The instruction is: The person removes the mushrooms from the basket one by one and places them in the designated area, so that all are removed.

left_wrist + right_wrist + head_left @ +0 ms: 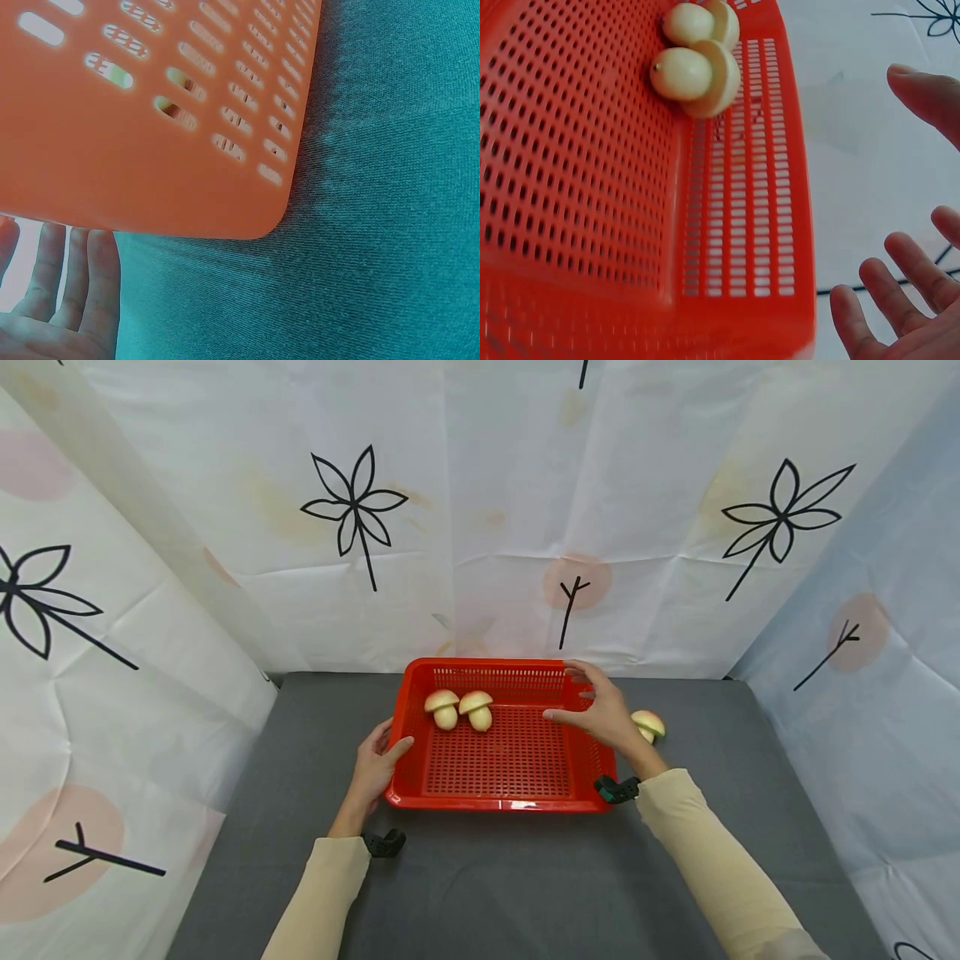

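Observation:
A red plastic basket (497,752) with slotted walls lies on the grey table. My left hand (372,766) holds its left rim, thumb over the edge and fingers along the outside; the left wrist view shows those fingers (99,281) at the rim. Two toy mushrooms with pale stems, a left one (442,708) and a right one (477,710), lie side by side in the basket's far left part. My right hand (603,714) hovers over the basket's right end, thumb and fingers spread, holding nothing. A third mushroom (648,725) sits right of the basket, partly hidden behind the right wrist.
The grey cloth-covered table (495,885) extends around the basket. White cloth walls (487,527) with black leaf drawings close it in at the back and both sides. Dark straps (617,789) circle both wrists.

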Available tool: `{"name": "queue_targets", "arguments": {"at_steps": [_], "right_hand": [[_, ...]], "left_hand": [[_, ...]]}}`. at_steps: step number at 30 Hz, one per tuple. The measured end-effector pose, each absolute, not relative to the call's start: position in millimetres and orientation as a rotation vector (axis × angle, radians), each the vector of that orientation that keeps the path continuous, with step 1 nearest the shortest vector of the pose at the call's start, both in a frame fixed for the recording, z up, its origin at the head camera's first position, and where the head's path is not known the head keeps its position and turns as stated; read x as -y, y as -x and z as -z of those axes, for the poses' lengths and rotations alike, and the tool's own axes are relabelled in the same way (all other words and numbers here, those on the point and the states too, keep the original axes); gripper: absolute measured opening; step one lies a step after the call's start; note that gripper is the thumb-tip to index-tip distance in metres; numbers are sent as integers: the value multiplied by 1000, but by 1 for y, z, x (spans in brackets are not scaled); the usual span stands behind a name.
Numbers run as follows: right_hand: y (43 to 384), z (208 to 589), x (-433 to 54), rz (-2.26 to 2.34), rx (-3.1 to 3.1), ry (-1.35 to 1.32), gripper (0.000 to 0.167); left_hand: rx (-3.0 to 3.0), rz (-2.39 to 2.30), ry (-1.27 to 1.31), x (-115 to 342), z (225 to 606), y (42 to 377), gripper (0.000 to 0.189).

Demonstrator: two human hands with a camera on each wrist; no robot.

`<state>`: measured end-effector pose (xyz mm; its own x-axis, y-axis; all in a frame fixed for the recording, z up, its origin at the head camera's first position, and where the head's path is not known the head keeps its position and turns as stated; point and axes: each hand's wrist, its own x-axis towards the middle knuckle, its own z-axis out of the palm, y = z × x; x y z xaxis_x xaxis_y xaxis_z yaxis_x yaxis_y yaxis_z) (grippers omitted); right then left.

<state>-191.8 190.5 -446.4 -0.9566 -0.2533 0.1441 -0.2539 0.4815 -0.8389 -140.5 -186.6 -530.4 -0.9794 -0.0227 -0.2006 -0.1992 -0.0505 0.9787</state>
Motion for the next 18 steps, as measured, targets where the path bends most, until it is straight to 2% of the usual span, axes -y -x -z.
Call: {"name": "queue_targets", "arguments": {"at_steps": [8,15,18], "right_hand": [[201,450,-161,-1624,2683,-559,87],[211,464,-142,-1613,2754,-562,85],[214,471,-134,-1599,2780,-571,84]], "left_hand": [[-2054,-2177,234,182,505,133,62],[-2131,-2170,211,188,538,142,60],[-2153,-2171,204,187,538,142,60]]}}
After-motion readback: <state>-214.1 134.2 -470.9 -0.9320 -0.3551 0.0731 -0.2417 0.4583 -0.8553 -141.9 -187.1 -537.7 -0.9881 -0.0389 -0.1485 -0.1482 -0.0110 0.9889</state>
